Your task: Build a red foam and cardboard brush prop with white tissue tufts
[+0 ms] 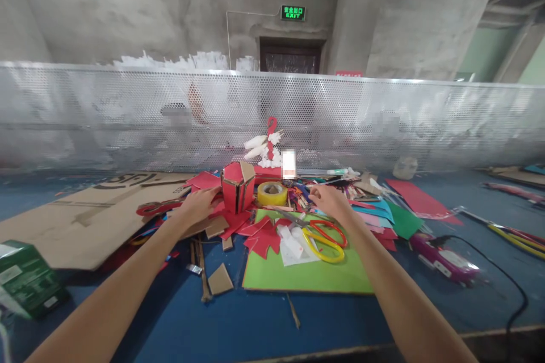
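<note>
My left hand (199, 205) is beside a six-sided red box (237, 193) with bare cardboard edges. Its fingers stretch toward the box's left side, over red paper scraps; whether they touch the box I cannot tell. My right hand (330, 199) is over a pile of pens and small tools, its fingers curled in; anything between them is hidden. Between the hands lie a roll of yellow tape (272, 194) and scissors (327, 241) with red and yellow handles. The scissors rest on a green sheet (306, 279), near red paper pieces (264, 236) and white scraps (293, 243).
A flat cardboard sheet (91, 212) and a green box (29, 278) are on the left. To the right lie coloured papers (402, 218), a purple glue gun (445, 260) with a black cord, and yellow-handled pliers (517, 239). A perforated metal screen (361, 119) stands behind.
</note>
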### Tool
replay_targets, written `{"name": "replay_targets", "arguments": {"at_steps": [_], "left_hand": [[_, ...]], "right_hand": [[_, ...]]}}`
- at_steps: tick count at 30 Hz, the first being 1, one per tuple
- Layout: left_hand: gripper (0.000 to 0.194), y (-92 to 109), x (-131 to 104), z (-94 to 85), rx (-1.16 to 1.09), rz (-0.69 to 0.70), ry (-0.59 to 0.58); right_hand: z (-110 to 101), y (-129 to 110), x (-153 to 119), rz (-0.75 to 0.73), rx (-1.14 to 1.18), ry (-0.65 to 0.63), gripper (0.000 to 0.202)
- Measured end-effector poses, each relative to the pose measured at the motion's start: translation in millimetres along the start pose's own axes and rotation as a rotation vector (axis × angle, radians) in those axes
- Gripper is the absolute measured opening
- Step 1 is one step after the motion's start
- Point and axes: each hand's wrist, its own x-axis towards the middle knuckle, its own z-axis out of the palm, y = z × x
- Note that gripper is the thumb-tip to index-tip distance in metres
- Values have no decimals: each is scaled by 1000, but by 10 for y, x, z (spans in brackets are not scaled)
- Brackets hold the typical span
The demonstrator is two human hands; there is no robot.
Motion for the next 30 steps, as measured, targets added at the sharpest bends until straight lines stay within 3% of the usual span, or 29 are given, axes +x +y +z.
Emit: {"name": "replay_targets", "arguments": {"at_steps": [4, 8, 16, 26, 30], "left_hand": [[43, -15, 8, 17, 14, -10, -11], [44, -17, 8, 21, 10, -21, -22], [42, -13, 6, 5, 2, -21, -21], [40, -11, -4, 20, -2, -34, -9], [39, -15, -8, 28, -8, -15, 19]], "right_hand": [[163, 61, 38, -1, -24, 46, 36], [340, 12, 92, -14, -22, 29, 28], [443, 39, 167, 38, 148, 108, 22], [520, 218, 369, 281, 692, 246, 22], [429, 151, 365, 271, 991, 265, 25]]}}
